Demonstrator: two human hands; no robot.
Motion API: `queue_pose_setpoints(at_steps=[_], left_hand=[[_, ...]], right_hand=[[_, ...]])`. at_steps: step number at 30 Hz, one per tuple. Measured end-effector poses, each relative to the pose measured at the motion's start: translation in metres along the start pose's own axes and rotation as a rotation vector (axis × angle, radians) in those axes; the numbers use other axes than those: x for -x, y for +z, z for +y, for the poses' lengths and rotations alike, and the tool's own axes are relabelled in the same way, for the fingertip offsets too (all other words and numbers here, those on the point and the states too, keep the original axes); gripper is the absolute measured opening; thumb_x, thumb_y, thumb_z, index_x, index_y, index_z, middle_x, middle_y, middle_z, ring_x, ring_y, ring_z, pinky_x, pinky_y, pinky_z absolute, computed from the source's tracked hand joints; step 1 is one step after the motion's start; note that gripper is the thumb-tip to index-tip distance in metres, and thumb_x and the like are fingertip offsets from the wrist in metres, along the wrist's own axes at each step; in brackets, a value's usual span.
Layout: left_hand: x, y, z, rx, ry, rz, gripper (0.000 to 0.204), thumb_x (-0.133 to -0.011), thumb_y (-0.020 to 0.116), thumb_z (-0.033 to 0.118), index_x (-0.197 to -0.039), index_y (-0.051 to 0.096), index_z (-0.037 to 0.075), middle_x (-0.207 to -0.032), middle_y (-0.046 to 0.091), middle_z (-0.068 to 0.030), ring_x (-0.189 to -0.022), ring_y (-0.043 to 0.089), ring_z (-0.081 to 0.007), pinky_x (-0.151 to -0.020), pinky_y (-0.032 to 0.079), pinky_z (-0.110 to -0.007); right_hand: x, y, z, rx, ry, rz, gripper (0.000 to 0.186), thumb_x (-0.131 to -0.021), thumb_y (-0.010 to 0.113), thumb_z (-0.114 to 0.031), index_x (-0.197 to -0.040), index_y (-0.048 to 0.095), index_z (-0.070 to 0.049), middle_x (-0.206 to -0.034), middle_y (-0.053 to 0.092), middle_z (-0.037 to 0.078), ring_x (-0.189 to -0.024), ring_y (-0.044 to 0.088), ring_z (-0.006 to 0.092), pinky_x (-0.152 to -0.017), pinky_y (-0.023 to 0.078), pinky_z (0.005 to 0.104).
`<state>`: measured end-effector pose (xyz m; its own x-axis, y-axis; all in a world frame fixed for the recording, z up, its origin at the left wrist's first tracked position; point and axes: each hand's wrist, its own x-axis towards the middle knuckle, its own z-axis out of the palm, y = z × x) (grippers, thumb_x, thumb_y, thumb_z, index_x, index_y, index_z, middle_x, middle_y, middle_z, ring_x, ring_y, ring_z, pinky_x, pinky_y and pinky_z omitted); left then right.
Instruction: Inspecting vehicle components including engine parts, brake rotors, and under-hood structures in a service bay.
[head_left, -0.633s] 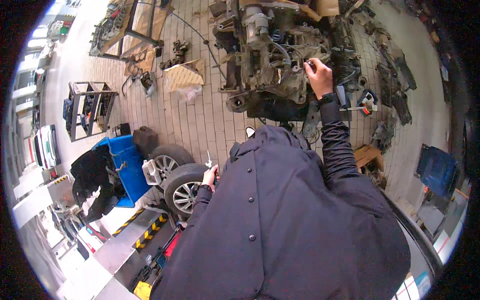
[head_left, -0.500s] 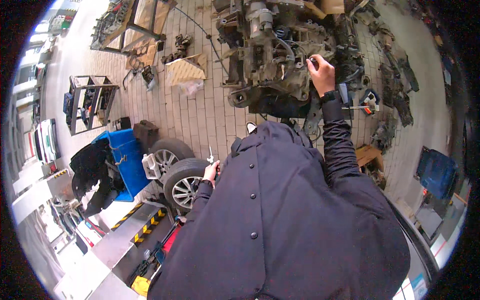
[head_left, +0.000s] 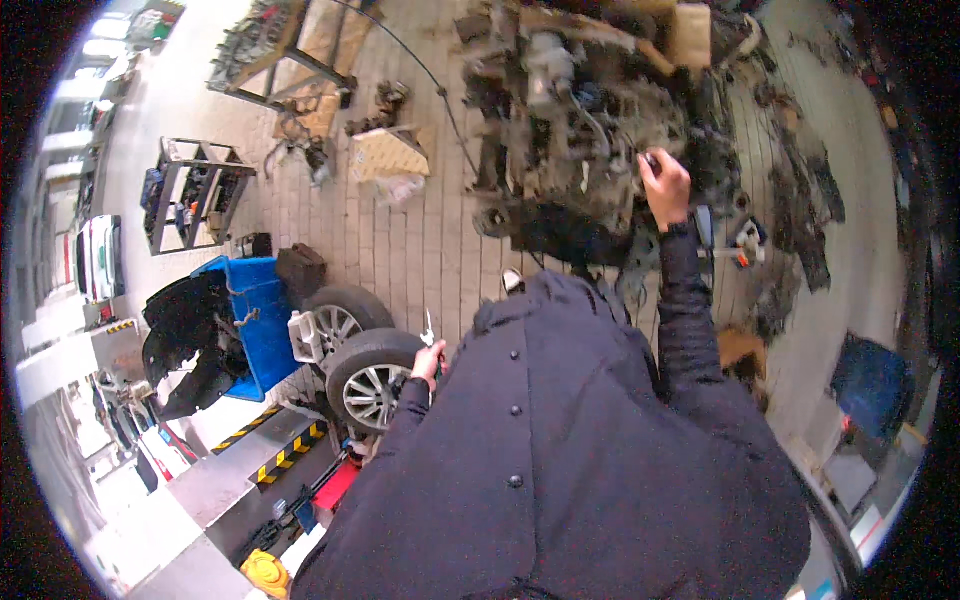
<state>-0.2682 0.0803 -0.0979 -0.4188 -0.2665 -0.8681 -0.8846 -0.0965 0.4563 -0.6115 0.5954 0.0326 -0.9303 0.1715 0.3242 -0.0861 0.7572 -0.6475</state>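
Observation:
My right hand (head_left: 667, 190) is raised at the dirty engine assembly (head_left: 565, 130), fingers pinched on a small dark piece too blurred to name at its right side. Low beside my body, my left hand (head_left: 430, 362) is closed around a slim silvery tool (head_left: 429, 326), held upright near two wheels with silver rims (head_left: 370, 395). My dark jacket and sleeves cover much of the lower picture. The engine is smeared by motion, so its finer parts cannot be made out.
A blue bin (head_left: 260, 330) holds black panels. Metal racks with parts (head_left: 195, 195) stand left and upper left. Cardboard (head_left: 388, 155), a cable and loose parts lie on the tiled floor (head_left: 360, 240). More parts (head_left: 800, 210) lie right. A striped step edge (head_left: 290, 455) is lower left.
The view has shifted and blurred, with the engine sitting further right. My right hand appears lower and further right in the picture; both hands keep their grip.

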Motion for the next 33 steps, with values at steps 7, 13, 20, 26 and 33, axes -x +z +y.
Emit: queue_pose_setpoints(at_steps=[7, 13, 20, 26, 33], left_hand=[[0.016, 0.020, 0.004, -0.075, -0.051, 0.025, 0.023, -0.086, 0.069, 0.028, -0.080, 0.061, 0.007, -0.067, 0.056, -0.0020, -0.051, 0.050, -0.0130, -0.047, 0.040, -0.031], [0.007, 0.016, 0.006, 0.112, -0.092, -0.018, 0.021, -0.089, 0.068, 0.025, -0.083, 0.063, 0.006, -0.072, 0.059, -0.0009, -0.059, 0.054, -0.0113, -0.053, 0.044, -0.027], [-0.003, 0.016, 0.008, 0.108, -0.088, 0.003, 0.024, -0.089, 0.068, 0.027, -0.077, 0.055, 0.010, -0.065, 0.052, 0.0003, -0.046, 0.047, -0.0115, -0.041, 0.038, -0.029], [-0.008, 0.013, 0.002, 0.052, -0.093, -0.012, 0.024, -0.088, 0.071, 0.026, -0.082, 0.064, 0.004, -0.072, 0.061, -0.0020, -0.060, 0.056, -0.0112, -0.054, 0.044, -0.028], [-0.012, 0.018, 0.004, 0.145, -0.082, -0.059, 0.025, -0.089, 0.067, 0.028, -0.076, 0.055, 0.010, -0.062, 0.052, 0.0003, -0.047, 0.048, -0.0114, -0.043, 0.038, -0.029]], right_hand=[[0.016, 0.004, -0.032, -0.057, -0.030, -0.052, 0.014, -0.086, 0.069, -0.015, -0.089, 0.061, -0.004, -0.079, 0.065, 0.014, -0.070, 0.063, 0.0305, -0.065, 0.050, 0.0396], [0.015, 0.002, -0.038, -0.090, -0.017, -0.058, 0.014, -0.085, 0.069, -0.014, -0.090, 0.061, -0.003, -0.081, 0.065, 0.014, -0.075, 0.064, 0.0315, -0.066, 0.050, 0.0397], [0.009, -0.012, -0.013, -0.087, 0.106, -0.023, 0.018, -0.086, 0.069, -0.017, -0.094, 0.064, -0.001, -0.081, 0.067, 0.016, -0.074, 0.066, 0.0324, -0.067, 0.051, 0.0403], [0.011, -0.002, -0.024, -0.083, 0.063, -0.015, 0.017, -0.087, 0.068, -0.018, -0.092, 0.063, -0.003, -0.078, 0.068, 0.015, -0.070, 0.066, 0.0310, -0.064, 0.051, 0.0390], [0.016, 0.013, -0.047, -0.142, 0.084, -0.087, 0.014, -0.088, 0.066, -0.015, -0.094, 0.060, -0.004, -0.078, 0.067, 0.015, -0.072, 0.068, 0.0299, -0.064, 0.051, 0.0389]])
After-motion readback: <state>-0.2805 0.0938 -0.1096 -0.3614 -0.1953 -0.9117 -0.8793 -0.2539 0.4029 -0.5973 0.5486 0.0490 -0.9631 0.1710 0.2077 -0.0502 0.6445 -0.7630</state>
